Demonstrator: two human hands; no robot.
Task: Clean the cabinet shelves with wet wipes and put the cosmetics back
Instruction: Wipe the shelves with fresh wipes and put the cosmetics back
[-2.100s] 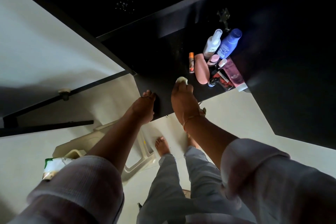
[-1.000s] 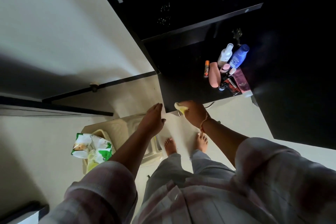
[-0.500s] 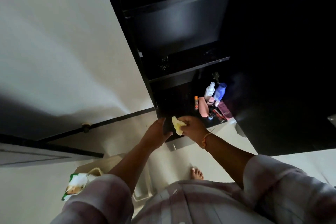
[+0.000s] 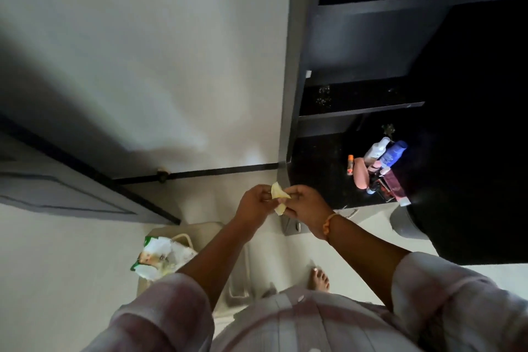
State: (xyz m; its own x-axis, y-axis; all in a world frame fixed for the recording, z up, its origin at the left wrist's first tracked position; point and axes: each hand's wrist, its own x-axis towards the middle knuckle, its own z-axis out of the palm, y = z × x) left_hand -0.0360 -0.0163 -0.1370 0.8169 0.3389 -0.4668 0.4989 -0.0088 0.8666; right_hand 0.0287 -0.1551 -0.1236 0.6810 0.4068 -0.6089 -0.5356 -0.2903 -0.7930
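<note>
Crumpled yellowish wet wipe (image 4: 278, 199), pinched between both hands' fingers (image 4: 264, 197).

We wear a pale shirt (image 4: 300, 320) with a faint pinkish check, its front filling the frame at 6 o'clock. Our left sleeve (image 4: 154, 311) at 7 o'clock and our right sleeve (image 4: 457, 303) at 4 o'clock are loose and pushed up, so both forearms are bare. A thin orange thread band (image 4: 328, 223) circles our right wrist. One bare foot (image 4: 320, 280) shows below.
</note>
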